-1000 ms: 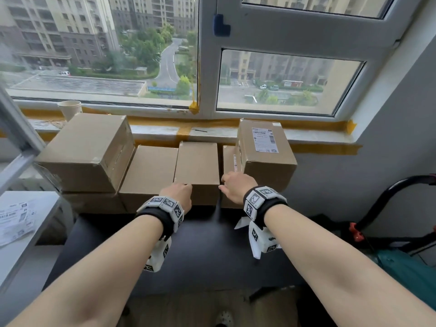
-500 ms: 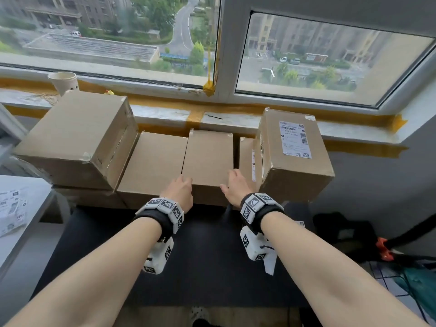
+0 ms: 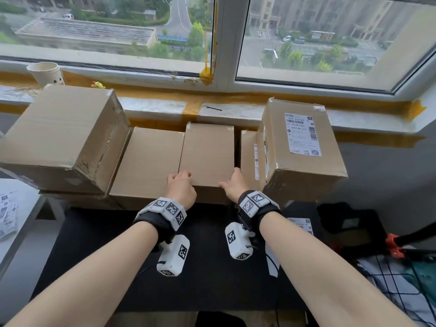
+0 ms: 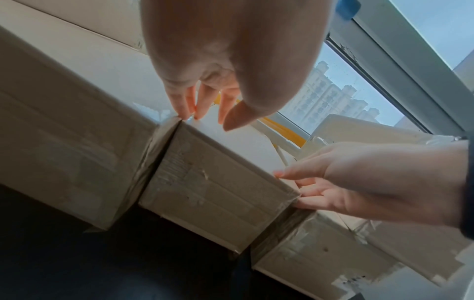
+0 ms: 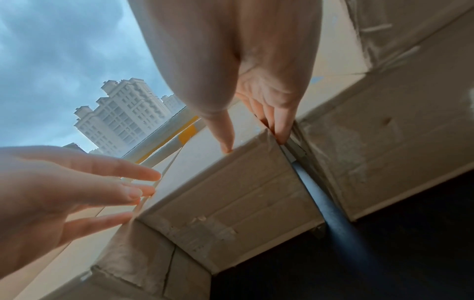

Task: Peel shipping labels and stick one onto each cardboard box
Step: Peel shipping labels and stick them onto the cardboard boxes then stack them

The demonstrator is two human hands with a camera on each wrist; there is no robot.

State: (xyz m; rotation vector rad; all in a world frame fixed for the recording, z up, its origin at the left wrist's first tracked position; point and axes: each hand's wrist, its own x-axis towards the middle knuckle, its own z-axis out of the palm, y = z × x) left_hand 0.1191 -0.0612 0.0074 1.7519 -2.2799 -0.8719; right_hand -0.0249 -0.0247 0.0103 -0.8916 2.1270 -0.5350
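Observation:
Several cardboard boxes line the back of a black table [image 3: 113, 251] under the window. A small plain box [image 3: 207, 154] sits in the middle. My left hand [image 3: 180, 185] touches its near left corner, with straight fingers [image 4: 184, 109] at the gap beside the neighbouring box [image 3: 146, 161]. My right hand [image 3: 233, 185] is at the near right corner, its thumb [image 5: 225, 142] on the top front edge and its fingers [image 5: 279, 130] down the right side. Further right, a taller box [image 3: 304, 175] carries a shipping label [image 3: 303, 133]. Neither hand holds a label.
A large box [image 3: 61, 135] stands at the left on a flatter one. Label sheets [image 3: 7, 213] lie on a white surface at the far left, and one label [image 3: 303, 225] lies on the table by my right forearm. A paper cup [image 3: 46, 73] stands on the sill.
My view has dropped and come closer to the boxes. Both hands have moved from the small box's front face to its two near top corners, with the fingers now stretched out.

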